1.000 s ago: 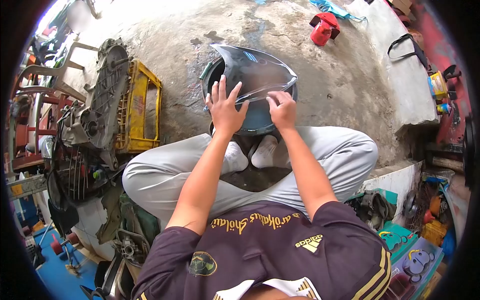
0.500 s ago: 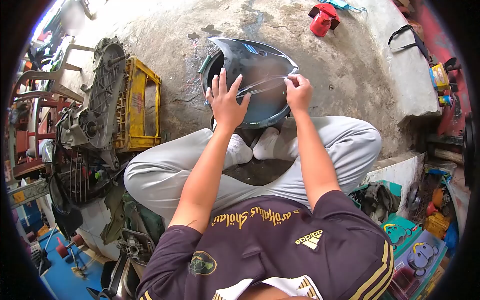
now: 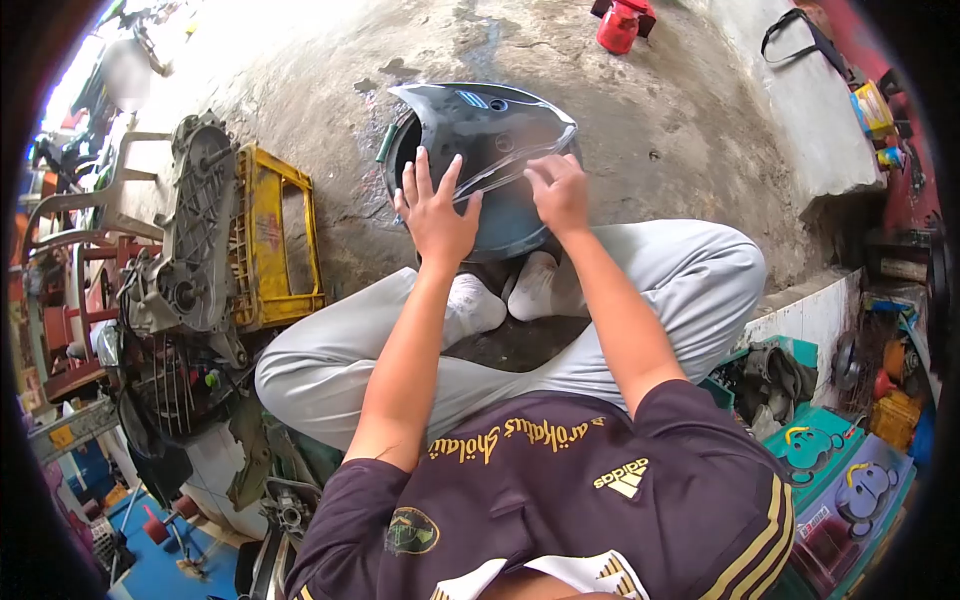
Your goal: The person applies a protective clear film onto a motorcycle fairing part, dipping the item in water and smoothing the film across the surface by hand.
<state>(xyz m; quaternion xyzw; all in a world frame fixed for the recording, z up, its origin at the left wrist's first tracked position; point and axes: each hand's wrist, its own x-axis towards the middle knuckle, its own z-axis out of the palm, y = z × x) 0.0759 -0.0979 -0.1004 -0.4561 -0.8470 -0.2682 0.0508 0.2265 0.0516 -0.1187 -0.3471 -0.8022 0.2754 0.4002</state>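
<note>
A dark, glossy curved panel (image 3: 470,125) with pale edges and a small blue striped mark rests across a round dark tub (image 3: 510,232) on the floor. My left hand (image 3: 437,212) lies spread on the panel's near left edge, fingers apart. At the panel's right near edge is my right hand (image 3: 560,192), its thumb and fingers pinched together; what they hold, if anything, is too small to make out. A green handle (image 3: 386,143) shows at the tub's left rim.
A yellow crate (image 3: 283,235) and a metal engine casing (image 3: 200,225) stand at the left, beside a chair frame. A red object (image 3: 622,28) lies on the concrete floor ahead. Boxes (image 3: 850,500) and parts are at the lower right.
My right hand moved right along the panel's edge, then back left. My left hand stays spread on the panel. The whole view has shifted a little.
</note>
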